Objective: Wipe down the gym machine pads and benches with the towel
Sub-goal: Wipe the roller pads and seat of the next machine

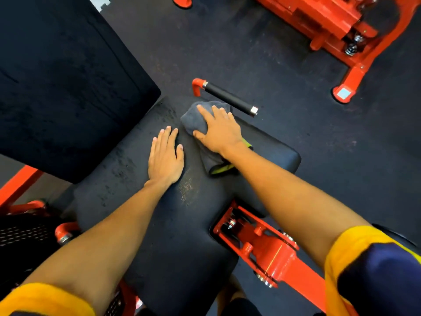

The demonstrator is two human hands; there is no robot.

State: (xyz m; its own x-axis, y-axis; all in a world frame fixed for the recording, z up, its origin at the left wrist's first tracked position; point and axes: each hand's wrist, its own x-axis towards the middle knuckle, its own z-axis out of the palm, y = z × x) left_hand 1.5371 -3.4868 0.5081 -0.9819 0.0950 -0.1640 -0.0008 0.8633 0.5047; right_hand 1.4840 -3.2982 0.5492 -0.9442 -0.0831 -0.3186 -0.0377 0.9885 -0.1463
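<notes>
Black seat pad (182, 247); flat-fingered left hand (165, 156) beside flat-fingered right hand (219, 131) atop towel (193, 119).

The right hand (219, 131) covers the middle of the grey towel (193, 120) — only its far folds and a green-edged tail show. The big black pad (63, 83) runs off the left and top edges. The red machine (337, 21) is cropped at upper right, its shiny fittings (351, 50) — bolts, perhaps — blurred.

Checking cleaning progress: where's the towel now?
Head view, centre: the towel lies on the pad under the right hand, right of the left hand.
</notes>
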